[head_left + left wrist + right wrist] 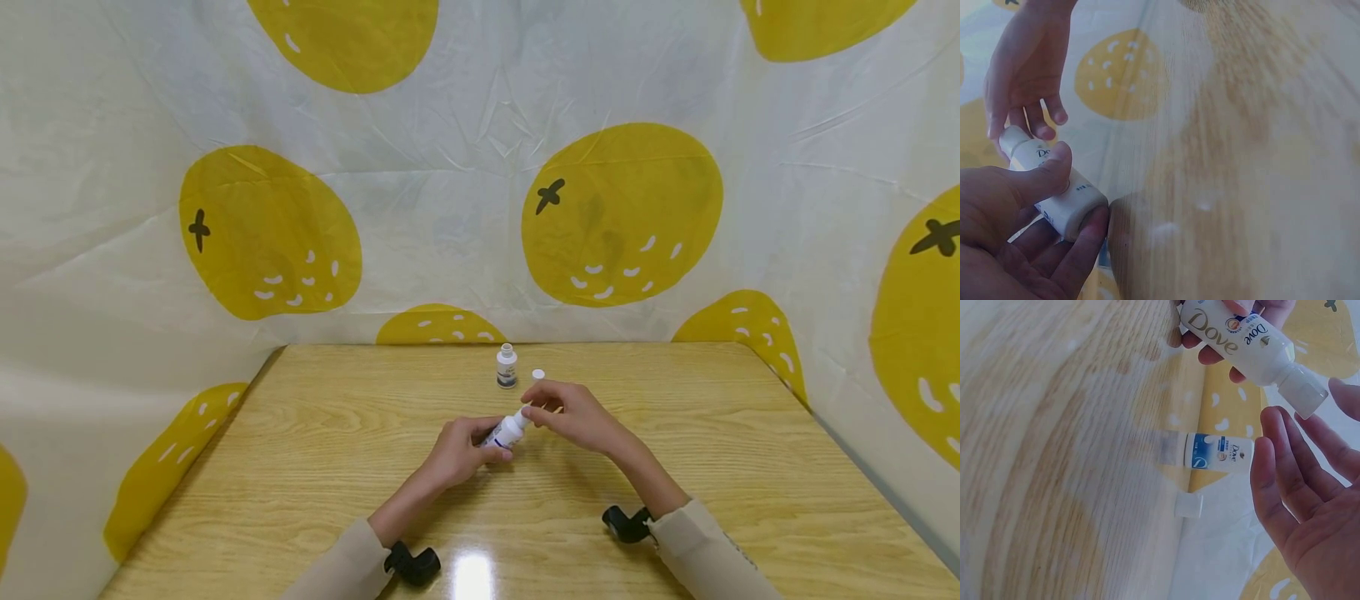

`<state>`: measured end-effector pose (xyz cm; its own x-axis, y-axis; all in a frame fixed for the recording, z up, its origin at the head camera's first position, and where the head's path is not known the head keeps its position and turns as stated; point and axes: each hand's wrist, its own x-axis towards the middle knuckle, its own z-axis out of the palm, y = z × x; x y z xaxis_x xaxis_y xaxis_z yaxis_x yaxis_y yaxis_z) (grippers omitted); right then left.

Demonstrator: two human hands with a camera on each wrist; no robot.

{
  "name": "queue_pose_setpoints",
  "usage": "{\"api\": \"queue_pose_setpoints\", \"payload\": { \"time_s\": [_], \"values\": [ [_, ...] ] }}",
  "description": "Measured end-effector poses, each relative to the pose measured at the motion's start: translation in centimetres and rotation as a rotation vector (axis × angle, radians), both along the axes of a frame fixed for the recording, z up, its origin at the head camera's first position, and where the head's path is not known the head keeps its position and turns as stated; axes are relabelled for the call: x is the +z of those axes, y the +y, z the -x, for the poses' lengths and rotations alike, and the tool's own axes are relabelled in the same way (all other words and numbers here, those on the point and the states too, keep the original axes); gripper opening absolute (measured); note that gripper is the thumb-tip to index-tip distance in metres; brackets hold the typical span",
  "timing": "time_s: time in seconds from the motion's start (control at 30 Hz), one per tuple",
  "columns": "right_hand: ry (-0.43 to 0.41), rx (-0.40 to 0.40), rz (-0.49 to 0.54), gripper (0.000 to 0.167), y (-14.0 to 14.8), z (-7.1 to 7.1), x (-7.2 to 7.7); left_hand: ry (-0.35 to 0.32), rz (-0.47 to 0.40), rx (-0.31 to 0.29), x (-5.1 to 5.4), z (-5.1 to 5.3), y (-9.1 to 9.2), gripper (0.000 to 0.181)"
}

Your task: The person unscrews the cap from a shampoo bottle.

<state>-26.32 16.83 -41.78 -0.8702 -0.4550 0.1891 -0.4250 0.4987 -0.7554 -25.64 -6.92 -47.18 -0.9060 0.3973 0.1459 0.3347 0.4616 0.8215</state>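
Observation:
A white Dove bottle (pixel 1238 340) lies tilted in my left hand (pixel 453 454), which grips its body between thumb and fingers. Its white cap (pixel 1302 390) is on and points toward my right hand (pixel 583 417). Around that cap my right fingers and thumb are spread and loosely bent; in the right wrist view the thumb stands apart from it. Behind the hands, a second white Dove bottle (pixel 507 368) stands upright on the table with its neck uncapped. A loose white cap (pixel 538 375) sits on the table to the right of it.
The wooden table (pixel 337 433) carries both bottles' gear and reaches back to a white curtain (pixel 442 233) with yellow fruit prints. Curtain also hangs along both sides. Black wrist devices (pixel 412 565) are worn at the sleeves.

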Motion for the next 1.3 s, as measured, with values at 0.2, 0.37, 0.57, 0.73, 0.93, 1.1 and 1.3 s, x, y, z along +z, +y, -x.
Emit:
{"api": "queue_pose_setpoints", "payload": {
  "time_s": [0.2, 0.37, 0.57, 0.73, 0.93, 1.1, 1.3],
  "values": [
    [-0.005, 0.006, 0.006, 0.023, 0.02, 0.04, 0.03, 0.009, 0.000, -0.003, 0.01, 0.05, 0.01, 0.047],
    [0.009, 0.022, -0.006, 0.020, -0.03, 0.05, 0.08, 0.011, 0.006, -0.003, 0.04, -0.01, 0.01, 0.047],
    [0.012, 0.041, -0.002, 0.020, -0.04, -0.03, 0.26, 0.015, 0.004, -0.006, 0.07, -0.05, -0.02, 0.047],
    [0.006, 0.029, 0.000, 0.023, -0.05, -0.09, 0.32, 0.015, 0.003, -0.006, 0.07, -0.03, -0.02, 0.047],
    [-0.003, 0.011, -0.003, 0.026, -0.03, 0.03, 0.08, 0.014, 0.007, 0.000, 0.08, -0.04, 0.00, 0.047],
    [0.001, 0.012, -0.001, 0.023, 0.02, 0.11, -0.04, 0.016, 0.009, -0.001, 0.05, -0.02, 0.01, 0.048],
    [0.002, 0.032, 0.004, 0.018, 0.06, 0.10, 0.06, 0.018, 0.012, -0.003, 0.07, -0.03, 0.01, 0.047]
  ]
}}
